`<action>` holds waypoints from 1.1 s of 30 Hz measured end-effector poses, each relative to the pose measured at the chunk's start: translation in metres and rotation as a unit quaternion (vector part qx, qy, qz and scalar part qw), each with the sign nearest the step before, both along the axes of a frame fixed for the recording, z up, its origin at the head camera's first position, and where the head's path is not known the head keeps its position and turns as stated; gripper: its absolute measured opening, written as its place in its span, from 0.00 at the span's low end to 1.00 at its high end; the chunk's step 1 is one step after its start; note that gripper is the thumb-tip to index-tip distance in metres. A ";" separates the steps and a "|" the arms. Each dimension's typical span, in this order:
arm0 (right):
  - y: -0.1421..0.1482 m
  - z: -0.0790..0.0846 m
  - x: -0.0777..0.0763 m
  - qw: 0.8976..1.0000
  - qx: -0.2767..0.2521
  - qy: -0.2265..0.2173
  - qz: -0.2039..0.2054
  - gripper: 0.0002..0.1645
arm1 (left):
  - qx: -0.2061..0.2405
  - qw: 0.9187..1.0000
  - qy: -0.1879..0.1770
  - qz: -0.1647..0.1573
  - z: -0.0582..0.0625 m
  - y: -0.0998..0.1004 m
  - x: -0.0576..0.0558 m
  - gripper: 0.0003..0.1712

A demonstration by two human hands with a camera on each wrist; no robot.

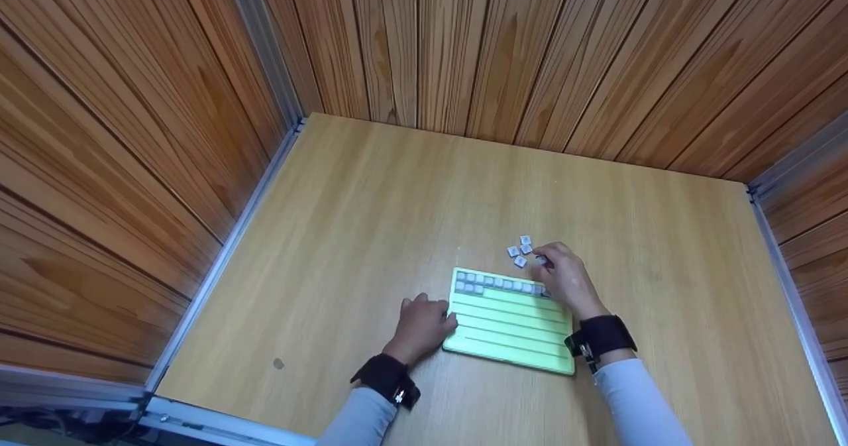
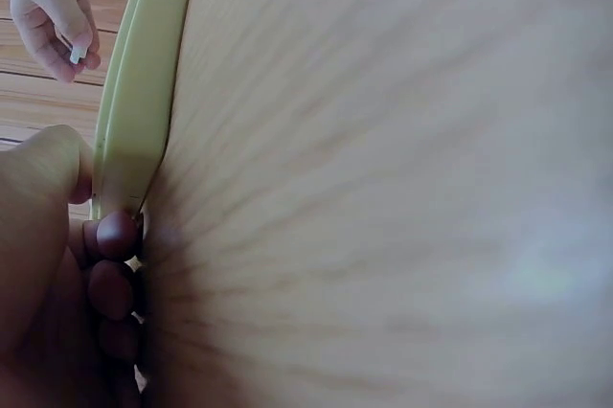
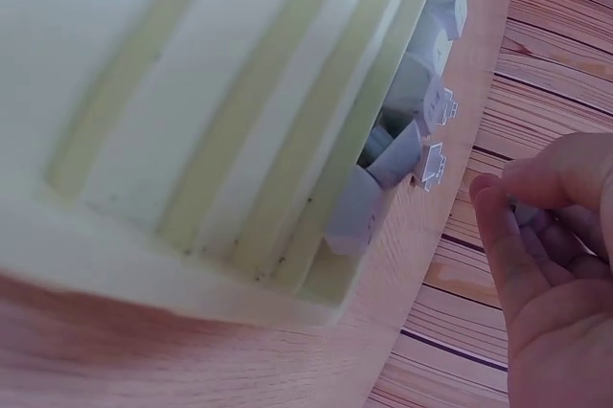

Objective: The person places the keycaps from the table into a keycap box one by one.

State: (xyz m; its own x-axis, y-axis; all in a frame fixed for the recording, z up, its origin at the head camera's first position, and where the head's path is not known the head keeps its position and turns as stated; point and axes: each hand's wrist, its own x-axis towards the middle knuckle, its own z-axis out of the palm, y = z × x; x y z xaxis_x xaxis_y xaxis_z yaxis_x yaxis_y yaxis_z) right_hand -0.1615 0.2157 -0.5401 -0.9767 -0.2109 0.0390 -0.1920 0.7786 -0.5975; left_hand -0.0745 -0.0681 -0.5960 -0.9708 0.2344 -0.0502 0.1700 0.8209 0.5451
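A light green ridged tray lies on the table, with small pale keycaps along its far row and a few more at the left of the second row. My left hand grips the tray's left edge, thumb over the rim and curled fingers against the side in the left wrist view. Beyond the far edge, my right hand pinches a keycap between thumb and fingertips. Several loose keycaps lie just left of those fingertips. One keycap sits tilted in the far row near the right end.
Wood-plank walls rise behind the table and on both sides. Metal rails border the table's sides. A small dark round spot shows at the table's left front.
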 end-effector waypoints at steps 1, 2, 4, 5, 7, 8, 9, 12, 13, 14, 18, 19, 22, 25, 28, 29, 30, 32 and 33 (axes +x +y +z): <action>0.000 0.000 0.000 1.000 0.000 -0.001 -0.001 0.19 | 0.000 1.000 -0.001 0.000 0.000 0.000 0.000 0.15; 0.000 0.000 0.001 1.000 0.000 -0.002 -0.002 0.19 | -0.001 1.000 -0.001 0.000 0.000 0.000 0.000 0.15; -0.001 0.001 0.002 1.000 -0.003 -0.004 -0.002 0.18 | -0.002 1.000 -0.003 0.000 0.000 0.000 0.000 0.15; -0.001 0.001 0.002 1.000 -0.004 -0.004 -0.002 0.17 | -0.002 1.000 -0.004 0.000 0.000 0.000 0.000 0.15; -0.002 0.001 0.003 1.000 -0.008 -0.002 0.000 0.16 | -0.003 1.000 -0.006 0.000 0.000 0.001 0.000 0.15; -0.002 0.001 0.003 1.000 -0.010 -0.002 0.003 0.16 | -0.003 1.000 -0.007 0.000 0.000 0.001 0.000 0.15; -0.002 0.002 0.003 1.000 -0.012 -0.003 0.005 0.16 | -0.003 1.000 -0.007 0.000 0.000 0.001 0.000 0.15; -0.004 0.002 0.004 1.000 -0.012 0.001 0.016 0.15 | -0.004 1.000 -0.012 0.001 0.000 0.001 0.000 0.16; -0.004 0.001 0.005 1.000 -0.012 0.003 0.019 0.15 | -0.004 1.000 -0.013 0.001 0.001 0.001 0.000 0.16; -0.005 0.002 0.005 1.000 -0.011 0.002 0.020 0.15 | -0.003 1.000 -0.014 0.001 0.001 0.001 0.000 0.16; -0.007 0.001 0.006 1.000 -0.012 0.001 0.021 0.15 | -0.004 1.000 -0.016 0.005 0.002 0.001 0.001 0.16; -0.008 0.000 0.006 1.000 -0.014 -0.002 0.020 0.15 | -0.004 1.000 -0.015 0.005 0.002 0.001 0.001 0.16; -0.010 0.000 0.007 1.000 -0.017 -0.007 0.025 0.15 | -0.008 1.000 -0.011 0.005 0.002 0.001 0.000 0.16; -0.014 0.000 0.007 0.999 -0.019 -0.001 0.036 0.12 | -0.010 1.000 -0.006 0.004 0.001 0.001 0.001 0.16; -0.017 0.000 0.008 0.999 -0.018 0.007 0.050 0.10 | -0.011 1.000 -0.001 0.002 0.002 0.001 0.001 0.16; -0.018 0.000 0.008 0.998 -0.014 0.010 0.054 0.10 | -0.010 1.000 0.000 0.003 0.002 0.001 0.001 0.16; -0.020 0.001 0.009 0.998 -0.013 0.012 0.056 0.10 | -0.010 1.000 -0.001 0.002 0.002 0.001 0.001 0.15; -0.022 0.001 0.010 0.998 -0.009 0.020 0.061 0.10 | -0.009 1.000 -0.002 0.002 0.002 0.001 0.000 0.15; -0.024 0.001 0.011 0.998 -0.004 0.027 0.064 0.10 | -0.008 1.000 -0.004 0.002 0.002 0.001 0.000 0.15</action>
